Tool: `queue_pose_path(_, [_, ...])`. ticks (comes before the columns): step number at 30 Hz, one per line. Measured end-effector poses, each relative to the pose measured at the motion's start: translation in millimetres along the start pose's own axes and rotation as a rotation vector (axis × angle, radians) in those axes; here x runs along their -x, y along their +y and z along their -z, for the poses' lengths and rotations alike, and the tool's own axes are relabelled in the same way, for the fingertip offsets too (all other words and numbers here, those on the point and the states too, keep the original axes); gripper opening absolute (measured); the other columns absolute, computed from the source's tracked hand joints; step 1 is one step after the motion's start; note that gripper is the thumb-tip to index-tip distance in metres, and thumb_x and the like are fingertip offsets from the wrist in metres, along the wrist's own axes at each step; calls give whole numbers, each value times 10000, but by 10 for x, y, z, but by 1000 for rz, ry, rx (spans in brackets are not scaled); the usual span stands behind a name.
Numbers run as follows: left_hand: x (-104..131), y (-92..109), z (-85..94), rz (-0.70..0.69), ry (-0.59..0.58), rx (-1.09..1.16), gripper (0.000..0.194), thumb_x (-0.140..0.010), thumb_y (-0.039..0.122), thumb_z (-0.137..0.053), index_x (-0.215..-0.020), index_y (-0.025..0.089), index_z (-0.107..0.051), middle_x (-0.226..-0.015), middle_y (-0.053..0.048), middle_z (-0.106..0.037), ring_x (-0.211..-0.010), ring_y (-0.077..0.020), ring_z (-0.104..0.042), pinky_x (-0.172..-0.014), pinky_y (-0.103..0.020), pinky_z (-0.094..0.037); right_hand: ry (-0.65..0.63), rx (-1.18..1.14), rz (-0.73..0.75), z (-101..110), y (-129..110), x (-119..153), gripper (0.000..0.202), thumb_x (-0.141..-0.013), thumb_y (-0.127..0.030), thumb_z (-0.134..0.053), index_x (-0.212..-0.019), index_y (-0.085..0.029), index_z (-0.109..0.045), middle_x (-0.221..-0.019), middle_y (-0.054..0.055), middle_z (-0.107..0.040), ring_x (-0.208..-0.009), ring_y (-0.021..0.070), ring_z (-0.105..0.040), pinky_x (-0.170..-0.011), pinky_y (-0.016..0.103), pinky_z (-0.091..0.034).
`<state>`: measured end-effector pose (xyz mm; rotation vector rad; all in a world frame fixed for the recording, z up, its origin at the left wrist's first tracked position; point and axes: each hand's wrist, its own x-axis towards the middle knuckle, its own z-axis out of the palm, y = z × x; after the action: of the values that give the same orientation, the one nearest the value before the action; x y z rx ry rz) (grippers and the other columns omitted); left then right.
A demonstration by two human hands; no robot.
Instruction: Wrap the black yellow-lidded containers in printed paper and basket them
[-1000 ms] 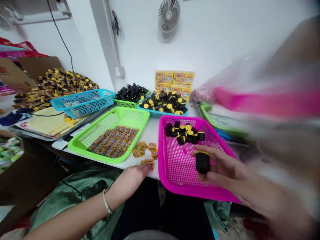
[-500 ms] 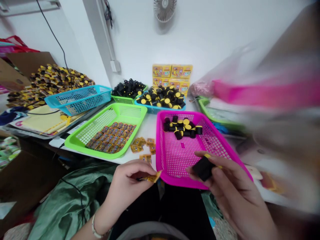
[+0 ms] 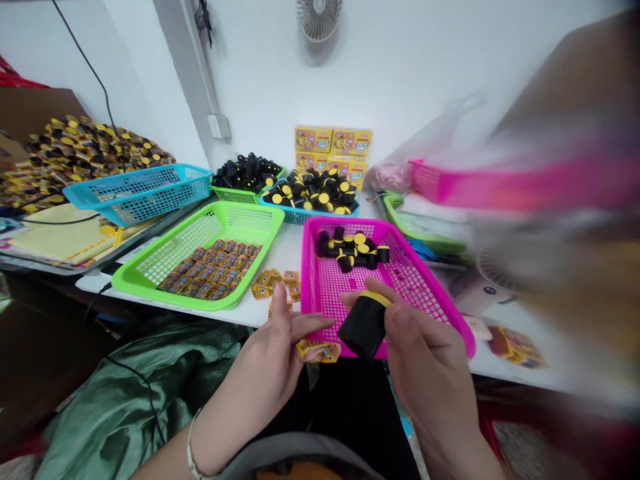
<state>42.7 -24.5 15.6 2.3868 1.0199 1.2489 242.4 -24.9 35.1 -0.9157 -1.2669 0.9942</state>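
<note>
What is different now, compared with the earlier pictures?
The left hand has picked up a yellow wrapper from the table and brought it right, towards the right hand. The right hand still holds its black container, now tilted and closer to the left hand. The pink basket and green basket keep their places and contents.

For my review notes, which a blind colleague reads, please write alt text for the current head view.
The right hand holds a black, yellow-topped cylinder and the left hand a yellow printed wrapper, near a pink basket of similar cylinders. A green basket of wrapped pieces sits to the left.
</note>
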Motion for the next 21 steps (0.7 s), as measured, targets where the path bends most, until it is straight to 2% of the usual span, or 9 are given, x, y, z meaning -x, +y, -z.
queue_pose_path(3, [-25,24,16,25,-88,40,1091,-870,-34,-485,-1551,251,318,-1220,-169,-752,-1110,-305,-726,-919,-489,-593,-85,-92,-21,-59,-56,17,287,-991,-433,-600,-1216,-334,-749,-1150,47,-797,-996,242,-779,-876,369,-648])
queue_pose_path(6, [-47,66,41,169,-91,289,847,-910,-16,-509,-1554,319,-72,-1065,-77,-798,-872,-204,-779,-762,-312,-623,-102,-128,-30,-104,-99,10,237,-954,-417,-666,-1155,-354,-775,-1105,30,-811,-988,232,-783,-867,339,-650])
queue_pose_path(8, [-61,81,53,286,-8,498,460,-930,44,-577,-1289,288,-424,-860,-9,-799,-685,-147,-760,-628,-207,-587,-62,-128,-50,-107,-104,2,257,-934,-458,-681,-1127,-329,-789,-1027,43,-825,-943,240,-793,-830,337,-658])
queue_pose_path(10, [-78,81,66,354,85,571,197,-889,101,-685,-960,237,-561,-729,12,-766,-605,-132,-735,-572,-176,-559,1,-111,-60,-91,-95,0,297,-924,-492,-680,-1123,-303,-793,-964,57,-831,-903,248,-798,-789,339,-664])
queue_pose_path(12, [-92,74,82,323,163,481,173,-803,119,-790,-779,199,-639,-736,-9,-754,-631,-137,-730,-590,-185,-562,45,-89,-53,-68,-82,3,320,-929,-506,-667,-1126,-288,-792,-948,66,-831,-862,246,-800,-723,323,-667])
queue_pose_path(14, [-97,70,98,222,229,338,136,-757,110,-831,-742,193,-724,-783,-25,-757,-671,-140,-726,-596,-187,-555,61,-70,-39,-53,-77,3,327,-934,-506,-658,-1132,-282,-789,-970,70,-829,-850,243,-799,-692,312,-665])
queue_pose_path(17, [-67,70,95,164,256,210,225,-818,98,-786,-996,234,-766,-774,3,-784,-658,-128,-733,-605,-173,-552,76,-26,-11,-57,-88,-8,309,-934,-494,-663,-1124,-286,-791,-964,58,-830,-875,248,-797,-716,327,-667])
queue_pose_path(19, [-26,60,73,175,208,209,484,-885,92,-722,-1314,288,-614,-782,41,-800,-657,-120,-751,-652,-174,-570,100,2,-3,-72,-102,-17,316,-935,-501,-657,-1119,-282,-792,-951,55,-830,-845,247,-796,-693,334,-668])
queue_pose_path(21, [13,37,43,135,146,195,666,-929,112,-677,-1491,336,-398,-820,56,-807,-725,-130,-771,-754,-207,-586,127,10,-3,-90,-118,-19,325,-934,-511,-655,-1109,-276,-796,-965,56,-829,-824,241,-795,-677,327,-665])
